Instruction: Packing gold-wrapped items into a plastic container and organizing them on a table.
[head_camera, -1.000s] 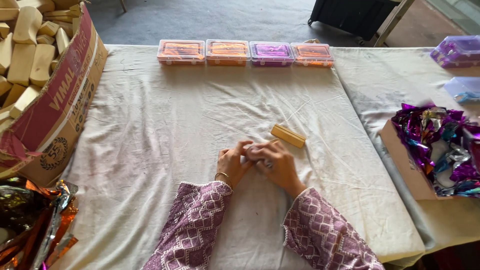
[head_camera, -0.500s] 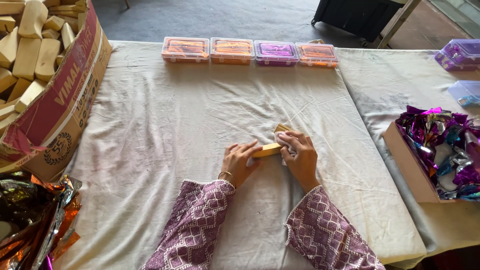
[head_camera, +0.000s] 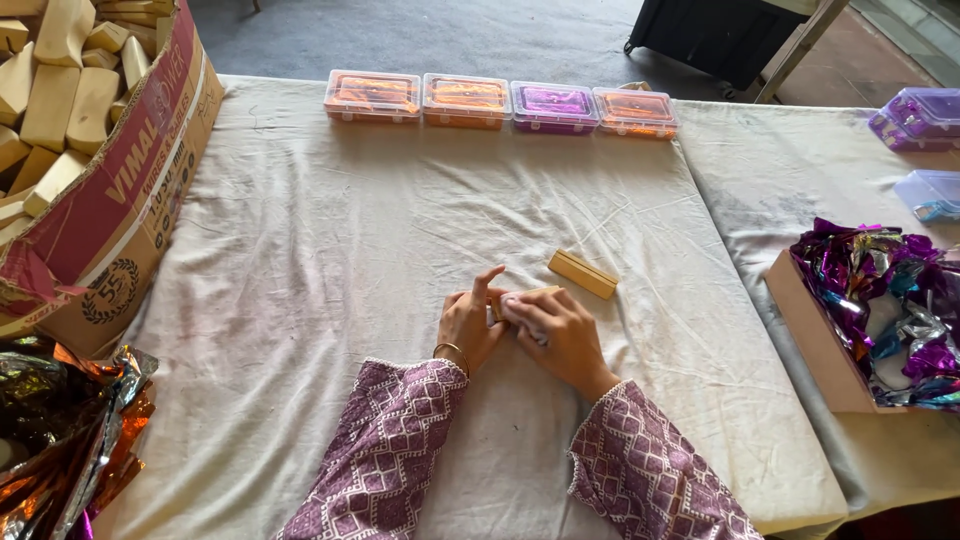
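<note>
Left of the block (head_camera: 520, 300), I see my left hand (head_camera: 468, 328) touching its end, fingers loosely curled, index raised. My right hand (head_camera: 555, 335) closes over the block, which rests on the wrinkled cloth worktop (head_camera: 330, 260). Just right of it lies a second tan bar (head_camera: 582, 273), rectangular and smooth. Farther right, a box (head_camera: 815, 345) holds crinkled purple foil.
</note>
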